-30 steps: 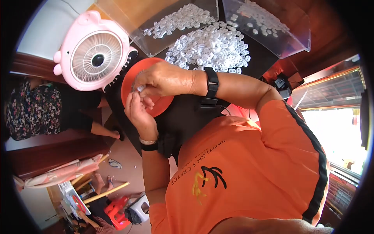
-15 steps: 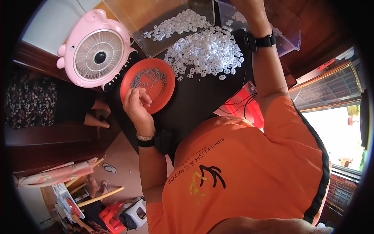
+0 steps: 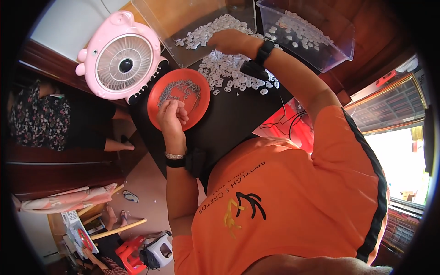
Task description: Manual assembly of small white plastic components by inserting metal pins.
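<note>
Up near the top centre of the frame, the right hand (image 3: 231,41) rests on the pile of white rings (image 3: 229,73), fingers curled down into them; whether it pinches one cannot be told. Left of centre, the left hand (image 3: 172,114) hovers over the red plate (image 3: 199,91), fingertips pressed together as if nipping one of the thin metal pins (image 3: 181,87) heaped there, though the pin itself is too small to make out.

Risks, as judged: the rings spread loose across the black tabletop (image 3: 229,123), some lying near its right edge, so a sweep of the forearm could scatter them to the floor. The plate sits close to the table's left edge, touching or just beside the pink fan (image 3: 120,62); a nudge of the wrist might tip it and spill pins.

Room is tight: two clear trays (image 3: 321,50) crowd the upper edge, the fan blocks the upper left, and open tabletop remains only in the middle, between plate and body.
</note>
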Demonstrator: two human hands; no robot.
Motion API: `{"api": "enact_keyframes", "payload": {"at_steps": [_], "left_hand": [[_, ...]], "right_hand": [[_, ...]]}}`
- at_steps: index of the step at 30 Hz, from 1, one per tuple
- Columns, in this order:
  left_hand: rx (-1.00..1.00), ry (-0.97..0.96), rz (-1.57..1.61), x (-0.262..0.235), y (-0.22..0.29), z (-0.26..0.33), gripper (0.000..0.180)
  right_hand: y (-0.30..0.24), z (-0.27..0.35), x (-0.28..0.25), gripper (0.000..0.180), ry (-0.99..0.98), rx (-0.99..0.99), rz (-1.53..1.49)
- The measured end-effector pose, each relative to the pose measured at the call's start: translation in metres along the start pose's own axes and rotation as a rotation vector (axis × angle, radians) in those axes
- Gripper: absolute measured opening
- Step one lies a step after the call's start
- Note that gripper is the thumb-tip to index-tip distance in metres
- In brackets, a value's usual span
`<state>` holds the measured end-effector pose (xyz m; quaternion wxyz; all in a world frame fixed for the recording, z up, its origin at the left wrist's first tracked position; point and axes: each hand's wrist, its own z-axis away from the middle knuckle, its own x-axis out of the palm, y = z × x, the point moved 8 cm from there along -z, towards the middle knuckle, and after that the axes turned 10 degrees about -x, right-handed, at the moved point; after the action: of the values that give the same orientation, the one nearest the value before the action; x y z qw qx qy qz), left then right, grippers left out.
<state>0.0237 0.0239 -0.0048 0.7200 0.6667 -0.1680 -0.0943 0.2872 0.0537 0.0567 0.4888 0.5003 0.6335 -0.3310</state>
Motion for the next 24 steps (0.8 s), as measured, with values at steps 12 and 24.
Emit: {"api": "enact_keyframes", "payload": {"at_steps": [12, 24], "left_hand": [[-0.045, -0.152, -0.270, 0.023, 0.002, 0.034, 0.028], [0.033, -0.091, -0.216, 0.008, 0.007, 0.018, 0.025]], "right_hand": [[-0.048, 0.031, -0.009, 0.008, -0.069, -0.182, 0.145], [-0.056, -0.004, -0.003, 0.015, -0.006, -0.115, 0.086]]}}
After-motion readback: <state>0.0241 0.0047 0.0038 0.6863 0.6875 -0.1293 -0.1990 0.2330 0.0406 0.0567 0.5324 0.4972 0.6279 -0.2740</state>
